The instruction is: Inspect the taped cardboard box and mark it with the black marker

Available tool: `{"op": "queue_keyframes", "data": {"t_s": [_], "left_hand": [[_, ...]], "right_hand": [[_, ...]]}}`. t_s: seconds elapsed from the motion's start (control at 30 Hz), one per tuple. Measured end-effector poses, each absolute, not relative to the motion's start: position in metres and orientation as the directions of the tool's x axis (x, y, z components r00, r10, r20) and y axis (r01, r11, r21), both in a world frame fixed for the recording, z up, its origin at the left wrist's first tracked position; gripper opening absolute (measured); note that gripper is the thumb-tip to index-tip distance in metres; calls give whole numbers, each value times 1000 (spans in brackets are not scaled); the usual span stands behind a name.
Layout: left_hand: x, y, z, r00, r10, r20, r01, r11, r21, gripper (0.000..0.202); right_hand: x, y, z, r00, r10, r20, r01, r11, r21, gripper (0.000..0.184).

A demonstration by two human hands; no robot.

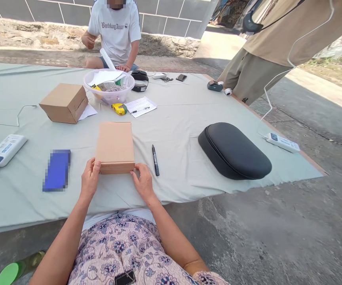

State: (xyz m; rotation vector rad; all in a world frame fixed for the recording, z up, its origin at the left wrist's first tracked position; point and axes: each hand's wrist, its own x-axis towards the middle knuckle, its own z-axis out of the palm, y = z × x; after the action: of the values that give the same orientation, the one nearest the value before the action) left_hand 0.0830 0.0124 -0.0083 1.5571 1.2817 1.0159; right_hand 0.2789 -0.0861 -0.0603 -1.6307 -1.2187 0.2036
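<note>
A kraft cardboard box [115, 147] is lying flat on a pale green cloth [183, 118], near the cloth's edge closest to the wearer, and is clasped from both sides. It is held at its near left corner by the left hand [89, 179], whose fingers [92, 167] are slightly spread and curled against the side. The near right corner is held by the right hand [143, 183], whose fingers [138, 171] are likewise slightly spread and pressed to the box; no pinch is seen.

A black marker [155, 160] is laid just beside the box at 3 o'clock, and a black padded oval case [233, 150] is placed farther out in the same direction. A blue object [57, 170], blurred beyond recognition, is seen at 9 o'clock, with a white power bank [4, 150] beyond it. A second cardboard box [64, 103] is set at 10 o'clock. At 12 o'clock, a yellow tape measure [119, 109] is lying in front of a clear plastic basin [109, 95] filled with paper and a plastic bottle [113, 84]. A printed sheet [141, 107] with a pen on it is placed at 1 o'clock. Beyond the cloth, a seated co-worker in a white T-shirt [114, 27] is seen at 12 o'clock, and a standing person in khaki clothes [266, 51] at 2 o'clock.
</note>
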Motion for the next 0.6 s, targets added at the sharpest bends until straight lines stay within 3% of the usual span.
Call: {"op": "queue_keyframes", "data": {"t_s": [0.13,0.3,0.47,0.6], "left_hand": [[84,13,-6,160,987,-29,326,-25,945,61],[82,8,-9,182,983,4,302,-60,952,65],[78,7,-11,203,979,10,170,-45,984,68],[78,8,-19,266,959,-100,8,102,995,76]], "right_hand": [[280,-86,-60,466,789,400,605,46,-795,15],[282,-89,-58,460,797,392,583,62,-810,16],[278,-95,-52,459,797,393,539,102,-836,21],[277,-101,-39,511,758,406,479,141,-866,19]]}}
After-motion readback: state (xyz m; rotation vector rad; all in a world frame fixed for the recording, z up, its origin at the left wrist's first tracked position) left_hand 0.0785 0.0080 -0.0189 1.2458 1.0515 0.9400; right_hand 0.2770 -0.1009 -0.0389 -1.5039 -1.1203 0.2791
